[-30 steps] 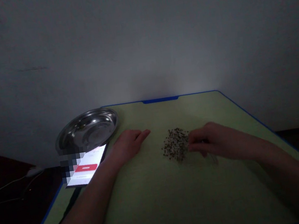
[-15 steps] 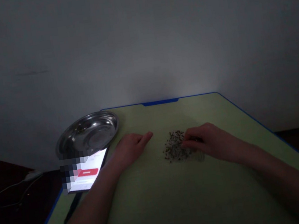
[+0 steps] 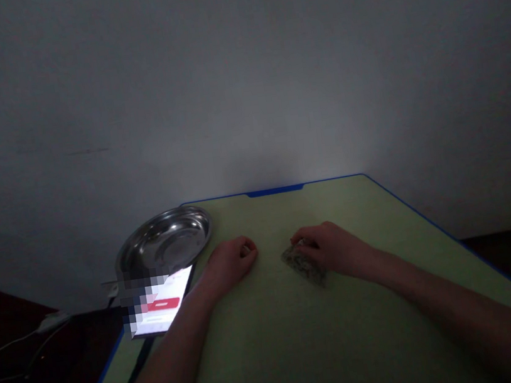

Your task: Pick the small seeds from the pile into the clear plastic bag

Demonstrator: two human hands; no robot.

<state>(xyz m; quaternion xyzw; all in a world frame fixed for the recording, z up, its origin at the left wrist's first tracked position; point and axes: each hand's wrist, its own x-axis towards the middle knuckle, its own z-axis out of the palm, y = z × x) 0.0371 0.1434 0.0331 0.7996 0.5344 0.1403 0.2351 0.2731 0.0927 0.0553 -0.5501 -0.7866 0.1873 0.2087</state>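
My right hand [image 3: 332, 245] pinches a small speckled packet [image 3: 308, 266] near the middle of the table. The packet is grey-green with dark and pale flecks, and motion smears it; its contents cannot be made out. Part of it is covered by my fingers. To the left, my left hand [image 3: 233, 263] rests closed at the tabletop, thumb and fingertips curled together. A pale spot shows inside that curl, too small to name. A gap of bare table separates the two hands.
A shiny steel basin [image 3: 167, 242] sits on the left of the pale green table [image 3: 276, 340], which has a blue rim. Before it lies a lit phone [image 3: 167, 305], close to my left forearm. A wall [image 3: 241, 92] stands behind; white cables [image 3: 42, 332] trail at far left.
The packet was spread flatter with clear flecks; now it is bunched and tilted in my right hand, which has shifted left. My left thumb, stretched out before, has curled in against the fingers.
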